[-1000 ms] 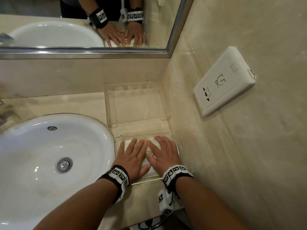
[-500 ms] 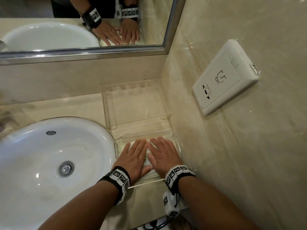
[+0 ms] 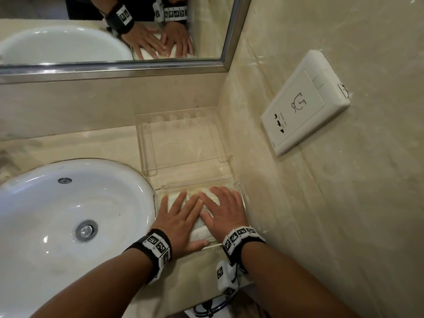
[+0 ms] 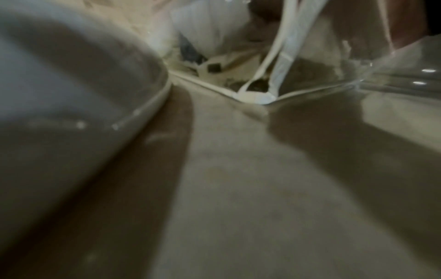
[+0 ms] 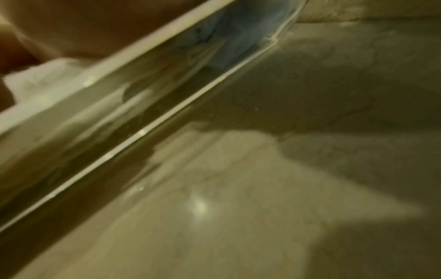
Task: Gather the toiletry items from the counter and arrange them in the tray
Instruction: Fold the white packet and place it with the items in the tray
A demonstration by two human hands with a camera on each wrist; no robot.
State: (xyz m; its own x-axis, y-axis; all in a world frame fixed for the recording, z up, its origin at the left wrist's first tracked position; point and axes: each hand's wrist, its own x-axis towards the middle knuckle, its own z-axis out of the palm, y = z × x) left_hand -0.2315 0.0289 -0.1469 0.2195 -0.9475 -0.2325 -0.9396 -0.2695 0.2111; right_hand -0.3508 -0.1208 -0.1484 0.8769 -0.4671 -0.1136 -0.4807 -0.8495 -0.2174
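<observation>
In the head view both hands lie flat, side by side, on white toiletry packets (image 3: 202,234) inside a shallow clear tray (image 3: 197,184) at the counter's front right corner. My left hand (image 3: 183,214) covers the tray's left half, fingers straight, thumb stretched along the near rim. My right hand (image 3: 221,210) covers the right half beside the wall, fingers straight. Most of the packets are hidden under the palms. The left wrist view is blurred and shows a corner of the tray (image 4: 259,99). Along the right wrist view runs the tray's clear wall (image 5: 143,132), with a white packet (image 5: 43,79) above it.
A second clear tray (image 3: 183,143) stands behind, against the back wall. The white sink basin (image 3: 57,214) lies close on the left. A white wall socket plate (image 3: 305,104) sits on the right wall. The mirror (image 3: 114,31) above reflects both hands.
Both hands have stayed flat on the packets in the tray. Only the head view has shifted slightly.
</observation>
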